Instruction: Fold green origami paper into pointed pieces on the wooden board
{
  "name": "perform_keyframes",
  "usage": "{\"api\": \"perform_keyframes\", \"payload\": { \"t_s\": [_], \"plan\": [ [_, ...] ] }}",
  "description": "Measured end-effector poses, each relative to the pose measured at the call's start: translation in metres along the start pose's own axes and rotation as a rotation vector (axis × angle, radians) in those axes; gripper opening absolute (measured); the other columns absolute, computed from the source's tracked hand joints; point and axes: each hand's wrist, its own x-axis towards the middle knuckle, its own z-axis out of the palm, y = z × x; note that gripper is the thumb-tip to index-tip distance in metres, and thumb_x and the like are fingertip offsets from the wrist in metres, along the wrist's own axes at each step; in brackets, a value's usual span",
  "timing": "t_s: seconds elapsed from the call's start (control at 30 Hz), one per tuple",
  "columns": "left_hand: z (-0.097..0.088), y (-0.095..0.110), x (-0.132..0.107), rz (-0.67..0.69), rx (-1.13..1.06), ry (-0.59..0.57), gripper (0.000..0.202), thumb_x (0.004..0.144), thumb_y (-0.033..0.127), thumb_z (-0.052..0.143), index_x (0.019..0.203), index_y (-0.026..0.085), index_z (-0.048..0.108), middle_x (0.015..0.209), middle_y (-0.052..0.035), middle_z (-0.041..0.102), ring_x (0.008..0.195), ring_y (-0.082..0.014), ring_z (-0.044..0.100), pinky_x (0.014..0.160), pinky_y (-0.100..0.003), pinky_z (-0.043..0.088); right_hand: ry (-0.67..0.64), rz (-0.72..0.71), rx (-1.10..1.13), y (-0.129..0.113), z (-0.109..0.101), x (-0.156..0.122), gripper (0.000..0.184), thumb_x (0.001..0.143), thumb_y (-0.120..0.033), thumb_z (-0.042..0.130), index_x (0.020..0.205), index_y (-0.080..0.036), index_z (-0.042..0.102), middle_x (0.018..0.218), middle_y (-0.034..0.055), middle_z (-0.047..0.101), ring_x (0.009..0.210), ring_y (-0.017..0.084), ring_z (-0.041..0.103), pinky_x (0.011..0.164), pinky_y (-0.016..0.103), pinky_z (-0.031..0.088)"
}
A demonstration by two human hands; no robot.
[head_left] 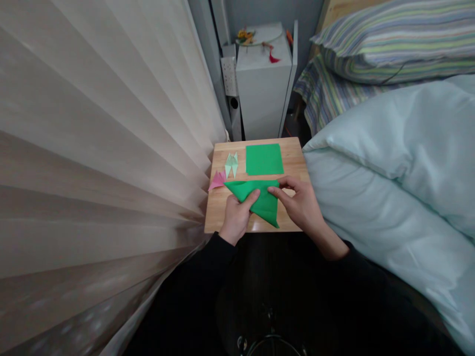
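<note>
Over the near half of the table (214, 220), a folded sheet (265, 207) of green paper is held between two hands, one long edge running roughly across the table and one corner pointing down toward the table's near edge. Whether its underside rests on the table I cannot tell.

Toward the table's left, the left hand (237, 212) has a pinching grip on the lower slanting edge, thumb pressed on top and fingers hidden underneath. Toward the table's right, the right hand (300, 202) pinches the upper right corner, thumb in front and a finger behind.

The step in hand looks like an early fold, with the right grip adjusting that corner while the left one steadies the paper. As I judge it, the next move calls for matched edges and a firm crease, without letting the layers slip.

On the table's far half lies a flat sheet (264, 159) in the same green. At the table's left side sit a pale green piece (229, 162) and a pink piece (217, 180), both folded.

Beyond the table's far edge stands a white cabinet (260, 99); left of the table hangs a curtain (111, 148), and right of it spreads a pale quilt (371, 173).
</note>
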Motion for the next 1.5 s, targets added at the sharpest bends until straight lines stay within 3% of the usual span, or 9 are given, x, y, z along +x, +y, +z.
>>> {"api": "perform_keyframes", "payload": {
  "t_s": [0.2, 0.47, 0.83, 1.07, 1.5],
  "plan": [
    [-0.0003, 0.0002, -0.0017, 0.097, 0.061, -0.039, 0.054, 0.063, 0.033, 0.098, 0.111, 0.02, 0.076, 0.118, -0.0087, 0.08, 0.111, -0.0297, 0.076, 0.105, -0.047, 0.059, -0.01, 0.071, 0.005, -0.0061, -0.0009, -0.001, 0.035, 0.083, -0.045, 0.077, 0.064, -0.022, 0.06, 0.062, -0.0022, 0.06, 0.065, 0.016, 0.054, 0.066, 0.032, 0.042],
    [-0.0002, -0.001, -0.0027, 0.137, 0.117, -0.013, 0.049, 0.066, 0.031, 0.096, 0.11, 0.02, 0.076, 0.117, -0.009, 0.08, 0.109, -0.0297, 0.077, 0.103, -0.047, 0.06, -0.025, 0.073, -0.003, -0.0073, -0.0007, -0.0008, 0.041, 0.083, -0.048, 0.076, 0.06, -0.022, 0.056, 0.057, -0.0041, 0.051, 0.061, 0.014, 0.047, 0.062, 0.031, 0.037],
    [0.0021, 0.0006, -0.0034, 0.123, 0.098, 0.028, 0.053, 0.061, 0.03, 0.098, 0.108, 0.018, 0.076, 0.113, -0.0093, 0.081, 0.11, -0.031, 0.076, 0.103, -0.048, 0.061, -0.059, 0.07, 0.016, -0.0057, -0.0012, -0.0005, 0.035, 0.085, -0.043, 0.075, 0.061, -0.021, 0.062, 0.058, -0.003, 0.056, 0.063, 0.015, 0.051, 0.064, 0.031, 0.039],
    [0.0009, 0.0001, -0.003, 0.112, 0.104, 0.039, 0.049, 0.061, 0.029, 0.098, 0.105, 0.019, 0.077, 0.114, -0.0091, 0.081, 0.109, -0.0315, 0.077, 0.102, -0.049, 0.061, -0.017, 0.108, 0.133, -0.0034, 0.0002, 0.0004, 0.022, 0.079, -0.039, 0.08, 0.069, -0.021, 0.071, 0.069, 0.0007, 0.072, 0.071, 0.019, 0.064, 0.071, 0.034, 0.049],
    [0.0038, 0.0033, -0.0058, 0.114, 0.09, 0.033, 0.048, 0.063, 0.028, 0.098, 0.105, 0.018, 0.078, 0.113, -0.0095, 0.081, 0.11, -0.0322, 0.076, 0.102, -0.049, 0.06, -0.012, 0.135, 0.161, -0.0035, 0.0002, 0.0012, 0.019, 0.076, -0.037, 0.081, 0.068, -0.021, 0.073, 0.069, 0.0007, 0.073, 0.071, 0.019, 0.065, 0.072, 0.035, 0.05]
  ]
}}
